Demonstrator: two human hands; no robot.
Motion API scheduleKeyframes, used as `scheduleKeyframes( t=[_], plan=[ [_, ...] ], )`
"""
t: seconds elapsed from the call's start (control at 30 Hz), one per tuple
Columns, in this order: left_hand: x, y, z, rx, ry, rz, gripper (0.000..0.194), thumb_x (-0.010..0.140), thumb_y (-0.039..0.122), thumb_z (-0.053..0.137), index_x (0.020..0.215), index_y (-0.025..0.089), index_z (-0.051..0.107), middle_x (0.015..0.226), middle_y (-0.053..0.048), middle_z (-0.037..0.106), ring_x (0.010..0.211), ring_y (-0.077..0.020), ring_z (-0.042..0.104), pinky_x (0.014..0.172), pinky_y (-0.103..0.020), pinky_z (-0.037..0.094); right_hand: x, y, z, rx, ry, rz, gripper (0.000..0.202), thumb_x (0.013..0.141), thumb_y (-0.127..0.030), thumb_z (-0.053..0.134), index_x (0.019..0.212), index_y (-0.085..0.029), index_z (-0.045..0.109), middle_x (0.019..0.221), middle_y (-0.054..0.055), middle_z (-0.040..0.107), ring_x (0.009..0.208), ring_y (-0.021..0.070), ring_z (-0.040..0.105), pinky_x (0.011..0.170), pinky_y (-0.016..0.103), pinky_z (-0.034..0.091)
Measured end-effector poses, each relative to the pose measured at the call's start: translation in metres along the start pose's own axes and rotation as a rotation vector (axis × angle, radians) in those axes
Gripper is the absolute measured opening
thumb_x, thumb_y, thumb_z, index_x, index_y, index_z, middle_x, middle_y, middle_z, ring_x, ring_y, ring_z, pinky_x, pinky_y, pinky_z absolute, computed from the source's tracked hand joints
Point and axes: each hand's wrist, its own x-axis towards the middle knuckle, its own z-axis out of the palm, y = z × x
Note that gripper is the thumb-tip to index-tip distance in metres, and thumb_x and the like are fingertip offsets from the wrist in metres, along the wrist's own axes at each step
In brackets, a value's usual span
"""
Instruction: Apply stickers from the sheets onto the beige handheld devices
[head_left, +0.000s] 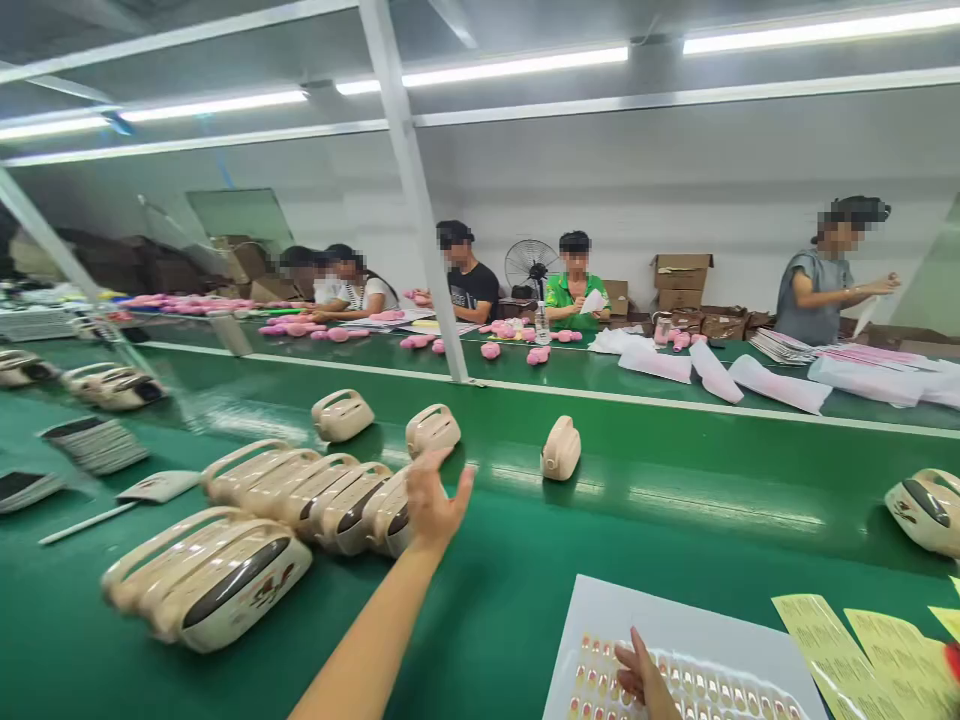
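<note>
- My left hand (435, 500), fingers spread and holding nothing, reaches over the row of cream cases (315, 495) on the green tabletop (675, 520); a careless sweep could topple them.
- My right hand (643, 678) presses flat on the sticker sheet (600, 620) (near my edge), which could skid.

**What the view does not settle**

The left hand (435, 505) hides the end of the cream case row (315, 495) it touches, so its hold there cannot be judged. The right hand (643, 682) is cut by the bottom edge; only knuckles show on the sticker sheet (675, 625), whose stickers are too small to read. The cream case (928, 510) at the belt's right edge is cropped. The near stack (214, 580) is motion-blurred.
</note>
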Motion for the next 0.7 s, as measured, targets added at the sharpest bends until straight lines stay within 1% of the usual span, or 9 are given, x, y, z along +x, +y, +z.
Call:
scheduleKeyframes(
  t=[0.07,0.17,0.23,0.3,0.43,0.53,0.63,0.67,0.7],
  plan=[
    [-0.002,0.013,0.045,-0.018,-0.162,0.028,0.027,0.078,0.027,0.06,0.101,0.017,0.057,0.113,-0.007,0.057,0.111,-0.0252,0.048,0.094,-0.049,0.036,0.0,-0.003,0.0,0.007,-0.012,-0.007,0.079,0.07,-0.069,0.048,0.136,-0.029,0.032,0.113,0.012,0.061,0.104,0.0293,0.057,0.092,0.043,0.039],
    [-0.006,0.031,0.106,-0.028,-0.338,-0.004,0.027,0.084,0.03,0.054,0.107,0.017,0.054,0.111,-0.007,0.057,0.095,-0.0213,0.057,0.08,-0.044,0.048,0.0,-0.006,0.003,0.067,0.005,0.022,0.077,0.069,-0.071,0.048,0.133,-0.029,0.038,0.109,0.013,0.062,0.101,0.0299,0.058,0.09,0.045,0.039],
    [-0.009,0.039,0.131,-0.032,-0.415,-0.019,0.027,0.084,0.031,0.053,0.108,0.017,0.054,0.108,-0.006,0.058,0.089,-0.0196,0.059,0.074,-0.04,0.05,-0.002,-0.005,0.006,0.113,0.032,0.025,0.076,0.068,-0.069,0.05,0.132,-0.028,0.04,0.107,0.013,0.062,0.098,0.0295,0.059,0.09,0.046,0.039],
    [-0.015,0.046,0.14,-0.032,-0.457,0.005,0.028,0.084,0.031,0.053,0.108,0.017,0.053,0.109,-0.006,0.058,0.089,-0.02,0.059,0.074,-0.04,0.05,-0.006,-0.004,0.01,0.15,0.071,-0.044,0.081,0.064,-0.066,0.058,0.133,-0.027,0.038,0.109,0.013,0.061,0.099,0.0293,0.058,0.092,0.045,0.038],
    [-0.045,0.062,0.124,-0.046,-0.494,0.171,0.026,0.082,0.028,0.055,0.106,0.017,0.055,0.12,-0.008,0.053,0.107,-0.0253,0.051,0.087,-0.049,0.043,-0.014,-0.012,0.016,0.241,0.244,-0.177,0.092,0.062,-0.058,0.065,0.137,-0.021,0.028,0.122,0.017,0.051,0.108,0.03,0.053,0.092,0.043,0.038],
    [-0.088,0.077,0.091,-0.103,-0.539,0.345,0.016,0.077,0.022,0.057,0.092,0.019,0.063,0.125,-0.012,0.05,0.123,-0.0321,0.038,0.098,-0.05,0.034,-0.018,-0.038,0.012,0.371,0.421,-0.171,0.08,0.073,-0.052,0.058,0.138,-0.023,0.022,0.132,0.017,0.042,0.118,0.0276,0.045,0.092,0.041,0.038],
    [-0.137,0.093,0.053,-0.18,-0.591,0.504,0.016,0.076,0.019,0.055,0.088,0.025,0.065,0.127,-0.008,0.052,0.125,-0.0306,0.037,0.104,-0.049,0.026,-0.023,-0.074,0.002,0.507,0.518,-0.19,0.076,0.075,-0.045,0.056,0.137,-0.024,0.018,0.138,0.014,0.034,0.124,0.0245,0.038,0.096,0.039,0.036],
    [-0.152,0.097,0.041,-0.21,-0.599,0.591,0.017,0.077,0.016,0.054,0.084,0.026,0.066,0.125,-0.007,0.053,0.124,-0.0283,0.039,0.105,-0.048,0.024,-0.025,-0.085,-0.001,0.542,0.529,-0.199,0.076,0.074,-0.042,0.058,0.136,-0.023,0.019,0.138,0.013,0.033,0.125,0.0235,0.038,0.097,0.038,0.035],
    [-0.165,0.102,0.029,-0.233,-0.563,0.758,0.022,0.077,0.013,0.052,0.085,0.027,0.066,0.125,-0.007,0.054,0.125,-0.0267,0.038,0.106,-0.047,0.022,-0.029,-0.095,-0.004,0.57,0.545,-0.209,0.076,0.072,-0.038,0.059,0.135,-0.023,0.021,0.138,0.012,0.034,0.124,0.0223,0.038,0.099,0.037,0.033]
  ],
)
